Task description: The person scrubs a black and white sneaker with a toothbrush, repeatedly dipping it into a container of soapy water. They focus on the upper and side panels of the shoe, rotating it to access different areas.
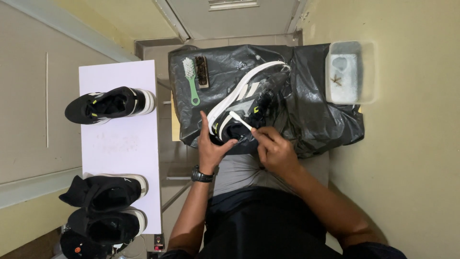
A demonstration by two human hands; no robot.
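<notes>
On the left, we see a white shelf (120, 144) with one black sneaker (109, 104) lying alone at its far end and two more black shoes (105, 206) bunched at the near end; we cannot tell from here whether those are already cleaned or waiting. Moving right, a green-handled brush (191, 79) and a dark bristle brush (202, 72) lie unused on the black plastic sheet (316, 115).

Our left hand (211, 148) is spread, thumb up along the heel and fingers wrapped under, steadying the black-and-white shoe (249, 103) on the sheet over our lap. Our right hand (275, 151) is pinching a white toothbrush (241, 120), its head against the shoe near the heel collar.

We judge the scrubbing to be under way on this shoe, with the toe end untouched by any brush now. Farthest right, a clear tub (366, 72) of water stands on the floor.
</notes>
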